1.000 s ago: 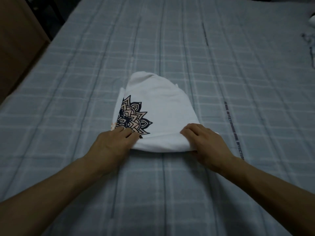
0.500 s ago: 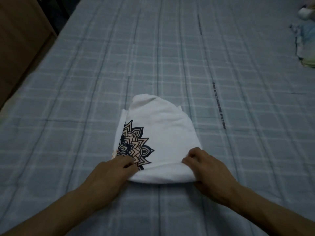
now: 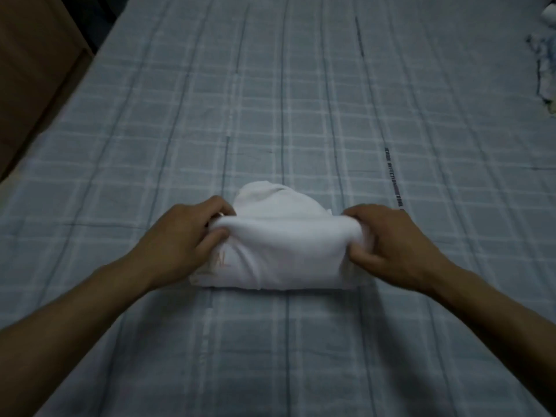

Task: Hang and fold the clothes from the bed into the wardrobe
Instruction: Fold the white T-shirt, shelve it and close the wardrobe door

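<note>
A white T-shirt (image 3: 279,248) lies folded into a small bundle in the middle of the bed (image 3: 301,100). My left hand (image 3: 183,236) grips its left end and my right hand (image 3: 388,239) grips its right end. Between the hands the near edge is lifted and turned over toward the far side. The dark mandala print is hidden under the fold; only faint pale lettering shows at the lower left of the bundle.
The bed carries a grey-blue checked sheet. More clothes (image 3: 544,73) lie in a heap at the far right edge. Brown wooden furniture (image 3: 33,64) stands along the bed's left side.
Both hands have lifted the shirt's near edge and folded it away from me over the mandala print, which is now covered. The view has shifted so the shirt sits lower in frame.
</note>
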`<state>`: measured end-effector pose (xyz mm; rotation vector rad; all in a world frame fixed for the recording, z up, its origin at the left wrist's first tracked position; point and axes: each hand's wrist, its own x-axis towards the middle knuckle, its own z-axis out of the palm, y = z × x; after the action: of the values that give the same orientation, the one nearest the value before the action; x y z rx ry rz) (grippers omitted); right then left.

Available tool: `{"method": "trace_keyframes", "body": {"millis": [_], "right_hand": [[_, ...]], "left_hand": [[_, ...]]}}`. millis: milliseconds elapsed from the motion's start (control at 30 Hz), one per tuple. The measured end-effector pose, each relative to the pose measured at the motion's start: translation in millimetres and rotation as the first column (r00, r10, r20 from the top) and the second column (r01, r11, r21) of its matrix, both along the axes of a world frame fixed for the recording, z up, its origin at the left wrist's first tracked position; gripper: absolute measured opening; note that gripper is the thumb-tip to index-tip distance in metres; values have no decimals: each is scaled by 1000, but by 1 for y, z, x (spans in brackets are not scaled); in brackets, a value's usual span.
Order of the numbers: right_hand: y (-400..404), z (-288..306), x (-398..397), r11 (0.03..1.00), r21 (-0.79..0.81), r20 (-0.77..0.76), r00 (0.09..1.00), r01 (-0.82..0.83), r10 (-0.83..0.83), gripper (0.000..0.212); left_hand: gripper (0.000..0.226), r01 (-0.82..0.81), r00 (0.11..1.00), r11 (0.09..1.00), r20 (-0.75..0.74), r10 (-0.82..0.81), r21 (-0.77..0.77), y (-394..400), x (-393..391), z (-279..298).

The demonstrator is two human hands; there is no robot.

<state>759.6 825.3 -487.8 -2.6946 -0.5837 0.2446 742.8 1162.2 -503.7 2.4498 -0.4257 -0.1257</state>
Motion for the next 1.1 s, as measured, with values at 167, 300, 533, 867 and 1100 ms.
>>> {"method": "trace_keyframes", "body": {"millis": [167, 300, 533, 867, 1100], "right_hand": [[9, -31, 67, 982, -106, 33, 987, 158, -155, 45], [32, -51, 70, 944, 48, 197, 924, 325, -328, 35], [49, -95, 27, 982, -184, 159, 987, 37, -7, 70], [47, -118, 66, 983, -183, 36, 999, 34, -28, 72], [51, -98, 44, 990, -139, 134, 989, -37, 56, 58]], "left_hand": [[25, -141, 990, 986, 27, 139, 86, -7, 72, -39], [31, -322, 913, 928, 320, 253, 186, -23, 72, -58], [61, -12, 995, 956, 98, -17, 292, -58, 34, -96], [61, 61, 998, 973, -11, -60, 222, -50, 65, -116], [55, 23, 991, 940, 115, -66, 339, -61, 55, -94]]}}
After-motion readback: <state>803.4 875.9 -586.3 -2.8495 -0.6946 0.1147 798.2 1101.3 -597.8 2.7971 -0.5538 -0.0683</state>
